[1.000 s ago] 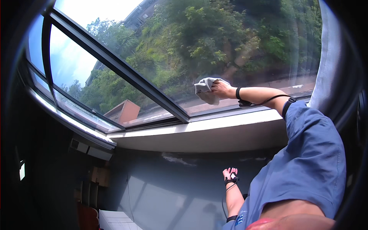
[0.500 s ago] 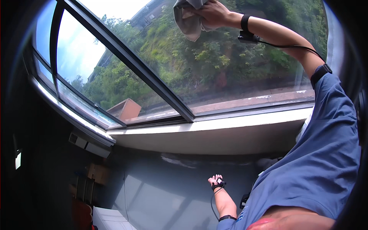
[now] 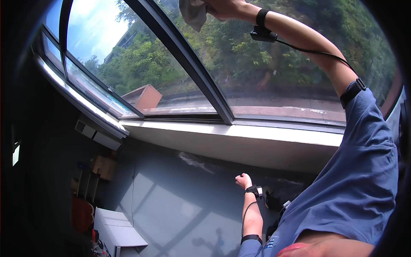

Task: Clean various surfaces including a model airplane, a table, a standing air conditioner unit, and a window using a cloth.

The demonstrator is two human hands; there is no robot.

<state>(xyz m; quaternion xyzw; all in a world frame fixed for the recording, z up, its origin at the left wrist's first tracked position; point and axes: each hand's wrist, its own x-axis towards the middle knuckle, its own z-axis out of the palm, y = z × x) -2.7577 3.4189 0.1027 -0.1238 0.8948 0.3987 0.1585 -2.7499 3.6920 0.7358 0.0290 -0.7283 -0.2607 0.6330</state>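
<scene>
The right hand (image 3: 224, 7) is raised at the top edge of the head view, closed around a grey cloth (image 3: 192, 13) that is pressed to the upper part of the window pane (image 3: 274, 64), just right of the dark frame bar (image 3: 188, 60). The left hand (image 3: 243, 180) hangs low beside the body, clenched into a fist with nothing in it, below the white sill (image 3: 239, 141). Wiping is judged to be under way; which parts of the glass are already wiped cannot be told, as no streaks are visible.
</scene>
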